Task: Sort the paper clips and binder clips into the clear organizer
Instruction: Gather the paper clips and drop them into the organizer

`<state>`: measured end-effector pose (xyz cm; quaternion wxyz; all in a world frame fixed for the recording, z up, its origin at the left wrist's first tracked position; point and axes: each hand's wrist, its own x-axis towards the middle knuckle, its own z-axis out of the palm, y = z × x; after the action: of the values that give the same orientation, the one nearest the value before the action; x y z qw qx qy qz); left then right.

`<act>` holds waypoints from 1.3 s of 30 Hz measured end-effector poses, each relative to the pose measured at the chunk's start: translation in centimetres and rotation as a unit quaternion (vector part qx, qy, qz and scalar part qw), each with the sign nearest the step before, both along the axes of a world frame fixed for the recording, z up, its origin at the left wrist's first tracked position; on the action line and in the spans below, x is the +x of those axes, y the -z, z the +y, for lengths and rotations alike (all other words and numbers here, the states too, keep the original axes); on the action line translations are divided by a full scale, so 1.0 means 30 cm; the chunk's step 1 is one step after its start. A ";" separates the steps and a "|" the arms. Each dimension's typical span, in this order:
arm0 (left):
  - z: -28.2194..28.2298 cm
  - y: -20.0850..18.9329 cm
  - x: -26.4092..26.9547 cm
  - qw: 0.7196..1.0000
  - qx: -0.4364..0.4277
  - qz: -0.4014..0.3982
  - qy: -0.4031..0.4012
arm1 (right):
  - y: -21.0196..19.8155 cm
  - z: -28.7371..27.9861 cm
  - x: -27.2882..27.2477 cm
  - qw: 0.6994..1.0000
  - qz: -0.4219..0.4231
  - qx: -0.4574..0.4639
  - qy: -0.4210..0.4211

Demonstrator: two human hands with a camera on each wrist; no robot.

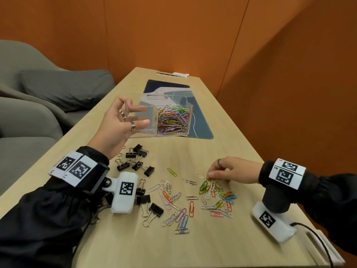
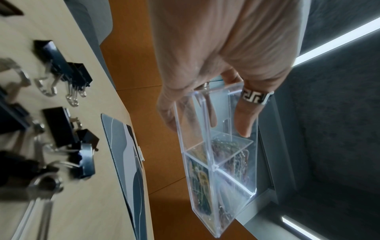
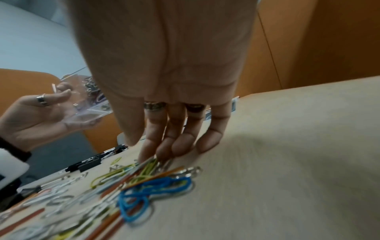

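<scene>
My left hand (image 1: 144,115) holds the clear organizer (image 1: 154,101) tilted above the table, thumb inside its empty left compartment and fingers behind the wall. Its right compartment is packed with coloured paper clips (image 1: 173,120). The left wrist view shows the same grip (image 2: 208,128) on the organizer (image 2: 218,186). My right hand (image 1: 210,176) reaches down with its fingertips (image 3: 156,154) touching the far edge of a loose paper clip pile (image 1: 218,196), thumb apart. More paper clips (image 1: 170,196) lie mid-table. Black binder clips (image 1: 135,161) sit below the left hand, others (image 1: 152,207) nearer me.
A blue desk mat (image 1: 201,124) lies beyond the organizer, and a white flat object (image 1: 180,74) sits at the table's far end. A grey sofa (image 1: 38,105) runs along the left edge. Orange walls close the right and back. A cable and white sheets (image 1: 324,246) lie front right.
</scene>
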<state>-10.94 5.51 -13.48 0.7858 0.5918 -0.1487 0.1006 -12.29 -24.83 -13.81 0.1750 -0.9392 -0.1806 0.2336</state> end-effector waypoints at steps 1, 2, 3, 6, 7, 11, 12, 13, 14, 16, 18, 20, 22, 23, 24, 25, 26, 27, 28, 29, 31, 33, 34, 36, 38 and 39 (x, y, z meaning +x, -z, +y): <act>0.001 0.000 0.000 1.000 0.000 0.000 0.001 | -0.004 0.001 -0.008 1.000 0.016 0.001 -0.012; 0.001 0.000 0.000 1.000 0.001 -0.002 0.001 | -0.009 0.001 -0.014 1.000 0.021 0.000 -0.022; 0.001 0.000 0.000 1.000 0.002 -0.002 0.001 | -0.014 0.000 -0.018 0.999 0.014 0.001 -0.029; -0.004 -0.003 -0.006 1.000 0.002 0.000 0.000 | -0.026 0.010 -0.029 0.998 -0.032 0.014 -0.045; -0.006 -0.003 -0.007 1.000 0.003 0.000 -0.001 | -0.026 0.016 -0.035 0.998 -0.034 0.014 -0.051; -0.006 -0.005 -0.007 1.000 0.005 0.001 0.000 | -0.015 0.031 -0.063 0.997 0.006 0.004 -0.074; -0.004 -0.004 -0.006 1.000 0.005 0.000 0.001 | -0.014 0.031 -0.072 0.996 0.011 -0.004 -0.083; -0.004 -0.002 -0.004 1.000 0.003 -0.001 0.002 | -0.012 0.031 -0.082 0.996 0.014 -0.014 -0.093; -0.003 -0.001 -0.003 1.000 0.002 -0.002 0.002 | -0.011 0.033 -0.092 0.994 0.015 -0.022 -0.102; -0.004 0.001 -0.001 1.000 0.002 0.000 0.000 | -0.005 0.040 -0.107 0.993 0.010 -0.031 -0.116; -0.007 0.002 -0.002 1.000 0.006 -0.001 0.001 | -0.002 0.050 -0.112 0.993 0.004 -0.020 -0.119; -0.009 0.001 -0.004 1.000 0.010 -0.002 0.002 | -0.001 0.057 -0.106 0.994 0.005 0.000 -0.110; -0.009 -0.001 -0.007 1.000 0.009 -0.002 0.000 | 0.002 0.060 -0.092 0.995 0.003 0.010 -0.100; -0.010 -0.003 -0.008 1.000 0.006 -0.001 -0.001 | 0.003 0.062 -0.086 0.995 0.007 0.014 -0.094; -0.009 -0.004 -0.009 1.000 0.005 -0.001 -0.001 | 0.005 0.064 -0.079 0.996 0.013 0.018 -0.091; -0.010 -0.004 -0.009 1.000 0.005 -0.001 0.000 | 0.006 0.067 -0.073 0.996 0.014 0.016 -0.092; -0.011 -0.005 -0.010 1.000 0.005 -0.001 0.000 | 0.009 0.069 -0.067 0.995 0.009 0.009 -0.096; -0.012 -0.005 -0.010 1.000 0.007 -0.002 -0.001 | 0.010 0.074 -0.061 0.995 0.000 0.000 -0.101; -0.013 -0.005 -0.011 1.000 0.009 -0.003 -0.002 | 0.012 0.078 -0.055 0.994 -0.012 -0.009 -0.104; -0.014 -0.004 -0.011 1.000 0.010 -0.004 -0.002 | 0.013 0.082 -0.049 0.994 -0.023 -0.019 -0.106; -0.015 -0.004 -0.011 1.000 0.009 -0.006 -0.002 | 0.015 0.088 -0.037 0.992 -0.049 -0.037 -0.110; -0.014 -0.003 -0.009 1.000 0.005 -0.007 -0.001 | 0.014 0.094 -0.026 0.990 -0.069 -0.049 -0.117; -0.013 -0.002 -0.008 1.000 0.004 -0.006 -0.001 | 0.014 0.095 -0.019 0.989 -0.076 -0.053 -0.118; -0.013 -0.001 -0.007 1.000 0.006 -0.005 -0.002 | 0.012 0.098 -0.007 0.985 -0.098 -0.068 -0.125; -0.015 0.000 -0.006 1.000 0.007 -0.004 -0.002 | 0.012 0.098 0.004 0.984 -0.107 -0.074 -0.118; -0.016 0.000 -0.006 1.000 0.008 -0.003 -0.003 | 0.010 0.096 0.007 0.985 -0.108 -0.071 -0.116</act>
<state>-11.13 5.04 -13.49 0.7805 0.5981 -0.1498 0.1035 -12.09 -21.95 -14.12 0.0587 -0.9416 -0.2894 0.1616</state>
